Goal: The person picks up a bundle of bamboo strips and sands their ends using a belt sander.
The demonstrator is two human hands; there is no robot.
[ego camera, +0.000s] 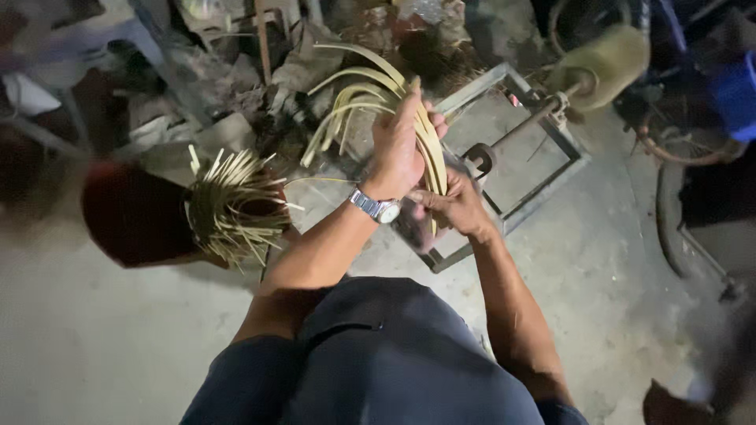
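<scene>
The left hand (398, 145), a metal watch on its wrist, has its fingers wrapped around a bundle of long pale-yellow curved bamboo strips (370, 98). The strips' long axis arcs from the grip toward ten o'clock. At five o'clock, nearly touching, the right hand (453, 206) pinches the strips' lower ends.

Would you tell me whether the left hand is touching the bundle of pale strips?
Touching: the head view shows the left hand wrapped around the bundle of pale strips.
</scene>
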